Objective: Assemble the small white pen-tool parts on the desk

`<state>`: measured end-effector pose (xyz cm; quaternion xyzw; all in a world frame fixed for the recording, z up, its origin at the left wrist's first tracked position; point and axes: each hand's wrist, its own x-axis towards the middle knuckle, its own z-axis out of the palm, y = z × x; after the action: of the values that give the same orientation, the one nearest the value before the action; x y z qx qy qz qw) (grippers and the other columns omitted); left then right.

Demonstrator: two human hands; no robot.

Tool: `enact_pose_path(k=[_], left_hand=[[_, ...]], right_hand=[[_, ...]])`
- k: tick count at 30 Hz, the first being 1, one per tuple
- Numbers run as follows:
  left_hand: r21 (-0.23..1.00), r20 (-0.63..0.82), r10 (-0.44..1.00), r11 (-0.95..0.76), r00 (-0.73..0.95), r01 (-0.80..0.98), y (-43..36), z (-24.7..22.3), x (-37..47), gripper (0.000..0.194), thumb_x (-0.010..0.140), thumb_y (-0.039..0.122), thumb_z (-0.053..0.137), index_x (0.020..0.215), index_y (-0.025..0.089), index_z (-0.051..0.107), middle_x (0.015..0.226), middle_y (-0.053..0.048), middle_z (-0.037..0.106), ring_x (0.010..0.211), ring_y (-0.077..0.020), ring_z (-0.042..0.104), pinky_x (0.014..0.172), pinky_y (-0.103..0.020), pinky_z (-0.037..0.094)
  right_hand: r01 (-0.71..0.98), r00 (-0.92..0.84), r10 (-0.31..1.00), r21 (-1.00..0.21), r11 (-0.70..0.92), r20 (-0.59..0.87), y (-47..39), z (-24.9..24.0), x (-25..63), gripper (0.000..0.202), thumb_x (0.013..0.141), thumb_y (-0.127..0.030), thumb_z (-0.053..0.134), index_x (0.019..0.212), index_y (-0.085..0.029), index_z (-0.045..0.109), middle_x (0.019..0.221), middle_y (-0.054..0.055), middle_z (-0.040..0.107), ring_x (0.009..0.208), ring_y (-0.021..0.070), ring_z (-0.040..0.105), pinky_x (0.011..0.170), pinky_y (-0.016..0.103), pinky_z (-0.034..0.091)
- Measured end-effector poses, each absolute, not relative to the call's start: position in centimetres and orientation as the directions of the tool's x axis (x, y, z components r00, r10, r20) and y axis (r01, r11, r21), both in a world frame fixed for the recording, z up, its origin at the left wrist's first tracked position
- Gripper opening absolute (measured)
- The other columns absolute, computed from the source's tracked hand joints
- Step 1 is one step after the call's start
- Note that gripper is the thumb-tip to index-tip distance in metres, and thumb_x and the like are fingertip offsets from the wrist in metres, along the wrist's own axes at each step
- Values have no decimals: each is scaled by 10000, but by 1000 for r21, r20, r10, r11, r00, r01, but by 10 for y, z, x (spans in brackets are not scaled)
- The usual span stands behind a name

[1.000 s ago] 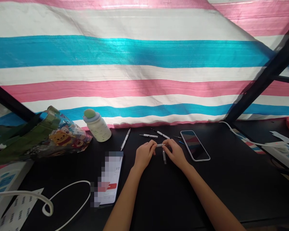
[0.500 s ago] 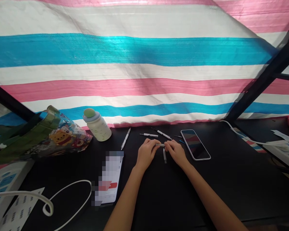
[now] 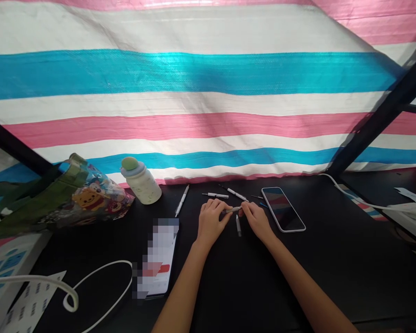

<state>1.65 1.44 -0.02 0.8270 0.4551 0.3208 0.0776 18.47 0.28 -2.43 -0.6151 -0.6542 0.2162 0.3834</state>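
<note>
My left hand [image 3: 211, 222] and my right hand [image 3: 258, 219] meet over the black table [image 3: 333, 259], both pinching one small white pen part [image 3: 233, 210] held level between their fingertips. Another short white pen piece [image 3: 238, 225] lies on the table just below the hands. Behind them lie a white pen [image 3: 182, 200], a shorter white pen [image 3: 215, 195] and another white pen [image 3: 236, 193], with thin dark refills [image 3: 256, 197] beside them.
A phone with a dark screen [image 3: 283, 208] lies right of my hands; a second phone with a lit screen [image 3: 158, 256] lies to the left. A small bottle [image 3: 140, 181], a cartoon bag [image 3: 86, 196], a white cable [image 3: 100, 286] and power strips [image 3: 411, 217] sit around the edges.
Both hands have stayed together on the pen part, shifting slightly; the part now tilts a little upward to the right. The view has drifted slightly.
</note>
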Motion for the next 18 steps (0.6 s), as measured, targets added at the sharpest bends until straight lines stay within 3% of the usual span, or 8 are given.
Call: enact_pose_path(k=[3,7,13,18], left_hand=[[379,383,842,-518,379,767,14,0,16,120,798,236,550,910,241,594,710,33,581,764,-145,515,775,-305,318],[366,321,862,-495,392,788,13,-1,15,163,787,206,514,926,263,579,600,65,541,679,-126,511,757,-304,290],[399,224,864,-504,452,766,11,-3,16,189,767,231,524,952,252,555,581,77,553,632,-115,534,709,-293,291],[409,210,823,-565,528,717,12,-4,16,144,813,260,497,951,256,542,598,81,560,624,-113,539,701,-281,302]], right_hand=[[711,44,963,-685,156,265,0,-18,185,273,882,-368,369,772,-216,567,666,7,600,675,162,553,605,241,363],[783,19,951,-596,178,309,-4,-15,183,191,858,-322,425,772,-213,555,631,2,567,657,158,538,606,243,348],[823,-104,972,-531,204,211,-6,-21,178,120,807,-342,513,811,-229,553,599,-27,527,597,132,510,534,217,303],[844,-144,975,-493,211,171,-6,-24,177,97,768,-268,534,855,-227,552,596,-36,499,602,126,493,530,210,286]])
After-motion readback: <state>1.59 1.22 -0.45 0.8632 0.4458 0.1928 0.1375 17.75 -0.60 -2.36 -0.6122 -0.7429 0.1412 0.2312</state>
